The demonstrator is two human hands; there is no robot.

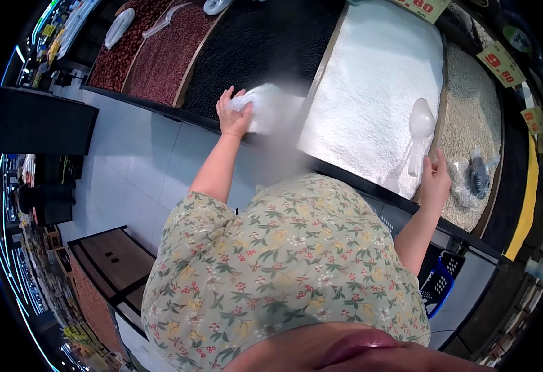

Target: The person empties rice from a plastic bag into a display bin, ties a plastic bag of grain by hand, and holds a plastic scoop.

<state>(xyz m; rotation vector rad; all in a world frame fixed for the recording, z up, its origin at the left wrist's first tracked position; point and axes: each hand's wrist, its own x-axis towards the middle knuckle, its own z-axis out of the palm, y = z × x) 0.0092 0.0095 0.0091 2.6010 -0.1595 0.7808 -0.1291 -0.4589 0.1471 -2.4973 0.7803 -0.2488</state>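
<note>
My left hand (235, 118) grips a whitish plastic bag (260, 106) in front of the bin of black grains (259, 43). A blurred patch hides the bag's right side, and I cannot make out its contents. My right hand (436, 180) is over the divider between the white grain (377, 80) and the beige grain (467, 105), its fingers a little apart and nothing seen in them. Just left of those fingers, a clear plastic scoop (421, 121) lies on the white grain, handle pointing toward me.
Bins of dark red dates (119, 59) and reddish grain (166, 59) stand to the left. A bagged dark item (479, 177) rests on the beige grain. Price signs (501, 64) line the far right. A blue-edged basket (442, 282) is below the counter's front edge.
</note>
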